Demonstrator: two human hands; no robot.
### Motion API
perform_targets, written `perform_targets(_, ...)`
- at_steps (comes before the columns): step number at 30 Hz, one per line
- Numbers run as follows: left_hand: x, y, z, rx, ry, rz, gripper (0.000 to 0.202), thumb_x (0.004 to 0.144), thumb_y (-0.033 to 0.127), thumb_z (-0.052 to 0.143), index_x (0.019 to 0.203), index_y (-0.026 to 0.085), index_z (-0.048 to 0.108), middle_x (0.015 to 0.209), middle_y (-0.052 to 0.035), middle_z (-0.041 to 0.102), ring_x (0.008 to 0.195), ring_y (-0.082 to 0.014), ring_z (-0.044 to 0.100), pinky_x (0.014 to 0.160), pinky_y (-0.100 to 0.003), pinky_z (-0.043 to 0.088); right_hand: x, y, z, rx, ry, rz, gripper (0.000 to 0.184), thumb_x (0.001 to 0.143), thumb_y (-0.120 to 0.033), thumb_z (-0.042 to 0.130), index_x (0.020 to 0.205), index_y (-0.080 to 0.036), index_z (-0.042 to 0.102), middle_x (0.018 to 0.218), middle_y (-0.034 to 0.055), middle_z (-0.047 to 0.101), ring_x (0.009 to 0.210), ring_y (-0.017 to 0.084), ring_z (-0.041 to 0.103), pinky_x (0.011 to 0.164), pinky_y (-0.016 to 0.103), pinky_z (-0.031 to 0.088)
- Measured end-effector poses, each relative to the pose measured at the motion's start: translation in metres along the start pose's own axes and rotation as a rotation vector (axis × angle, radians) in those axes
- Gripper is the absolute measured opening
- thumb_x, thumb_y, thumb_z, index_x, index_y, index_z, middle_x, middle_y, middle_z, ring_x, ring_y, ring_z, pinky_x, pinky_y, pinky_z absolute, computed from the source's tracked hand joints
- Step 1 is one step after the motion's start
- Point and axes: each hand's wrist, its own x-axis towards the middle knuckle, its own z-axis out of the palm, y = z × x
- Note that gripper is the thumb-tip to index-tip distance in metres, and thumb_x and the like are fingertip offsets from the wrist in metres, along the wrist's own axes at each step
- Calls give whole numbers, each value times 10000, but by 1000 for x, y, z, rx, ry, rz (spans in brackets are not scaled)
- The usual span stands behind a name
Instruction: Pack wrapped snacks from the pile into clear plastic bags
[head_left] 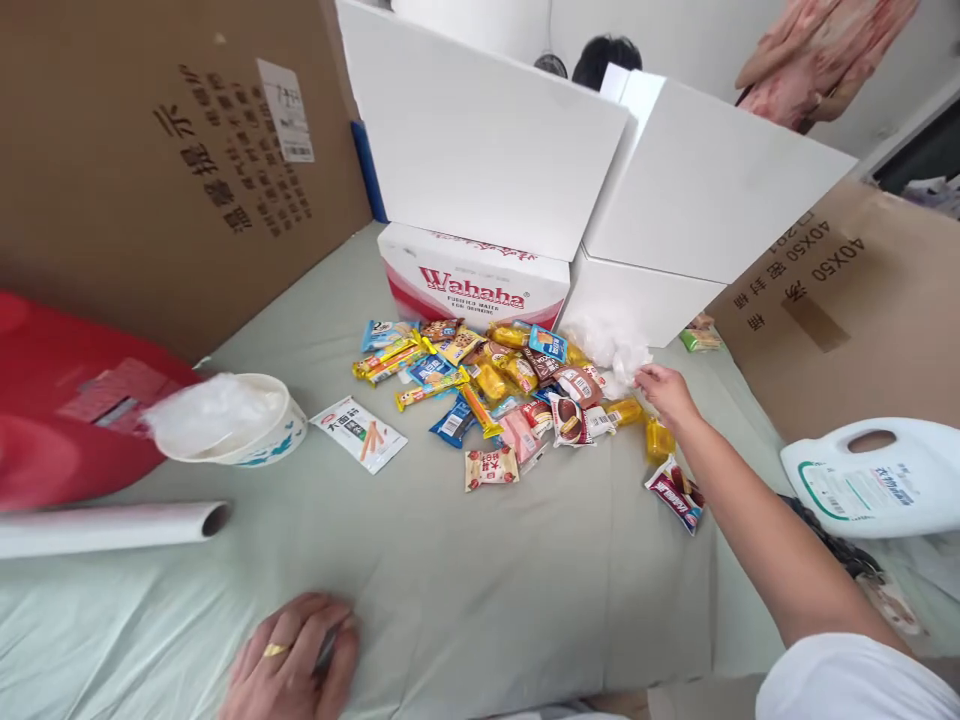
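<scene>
Head view shows me the right hand (664, 392) right of centre, thumb and fingertips pinching the white plastic (613, 345), which lies crumpled beside the wrapped snacks (491, 383) at mid-frame. At lower left I see the left hand (295, 655), fingers curled (whether around something, I cannot tell). Just above the snacks stands the Wahaha box (480, 280).

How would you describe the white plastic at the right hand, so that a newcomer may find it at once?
Find the Wahaha box behind the snack pile. Beside its right end lies crumpled, translucent white plastic. Unlike the similar plastic on the bowl, it is pinched by the right hand.
</scene>
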Motion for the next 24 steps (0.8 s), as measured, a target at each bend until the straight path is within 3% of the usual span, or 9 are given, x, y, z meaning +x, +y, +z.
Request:
perform_targets(2, 6, 13, -3, -178, -28, -139, 78, 882, 290, 600, 891, 247, 665, 919, -37, 708, 828, -217, 678, 755, -330, 521, -29, -16, -3, 92, -18, 20, 424, 691, -614, 703, 736, -222, 547, 655, 3, 593, 526, 113, 394, 489, 255, 319)
perform_targets(4, 20, 35, -6, -404, -73, -308, 140, 912, 336, 564, 893, 237, 662, 865, -31, 689, 750, -189, 655, 653, -290, 512, -62, -28, 8, 201, -79, 44, 455, 660, -628, 748, 757, -226, 558, 663, -7, 583, 510, 101, 383, 478, 249, 321)
perform_targets(6, 43, 62, -3, -665, -213, -423, 222, 935, 412, 552, 881, 228, 663, 821, -33, 672, 726, -179, 623, 644, -279, 508, -97, -35, 32, 333, -156, 73, 431, 648, -578, 809, 798, -224, 614, 647, -21, 573, 504, 96, 379, 475, 238, 308)
perform_targets(8, 71, 85, 9, -918, -277, -496, 293, 926, 487, 582, 840, 214, 645, 761, -27, 638, 689, -158, 577, 624, -262, 479, -128, -38, 64, 408, -204, 63, 375, 681, -525, 830, 834, -221, 673, 627, -28, 570, 502, 98, 376, 477, 237, 288)
perform_targets(12, 123, 105, 51, -1332, -443, -614, 481, 838, 667, 645, 942, 201, 593, 647, 31, 547, 530, -101, 425, 465, -211, 309, -173, -35, 123, 298, -185, -101, 258, 807, -479, 764, 854, -228, 727, 690, -15, 620, 598, 141, 461, 577, 263, 366)
perform_targets(14, 137, 106, 71, -1401, -444, -605, 548, 775, 680, 708, 1001, 194, 598, 663, 33, 557, 542, -102, 427, 462, -211, 290, -185, -32, 141, 245, -177, -154, 222, 826, -459, 754, 868, -241, 744, 752, -2, 653, 653, 163, 498, 641, 282, 404)
perform_targets(17, 142, 106, 91, -1475, -373, -558, 518, 736, 663, 753, 863, 188, 588, 627, 48, 520, 548, -97, 409, 502, -223, 301, -196, -29, 154, 244, -246, -151, 214, 838, -468, 751, 862, -255, 753, 786, 7, 654, 675, 176, 510, 675, 297, 434)
perform_targets(21, 135, 107, 96, -1502, -349, -495, 487, 703, 627, 800, 766, 176, 629, 709, 12, 584, 676, -128, 494, 657, -258, 408, -206, -29, 161, 447, -392, -17, 351, 882, -543, 695, 1114, -283, 723, 969, 25, 698, 817, 207, 604, 741, 319, 503)
perform_targets(24, 132, 105, 94, -1547, -362, -463, 423, 681, 546, 846, 736, 169, 663, 772, -11, 618, 746, -146, 521, 718, -270, 426, -206, -30, 163, 481, -328, 7, 369, 852, -523, 744, 1116, -267, 737, 994, 27, 715, 853, 204, 614, 762, 313, 509)
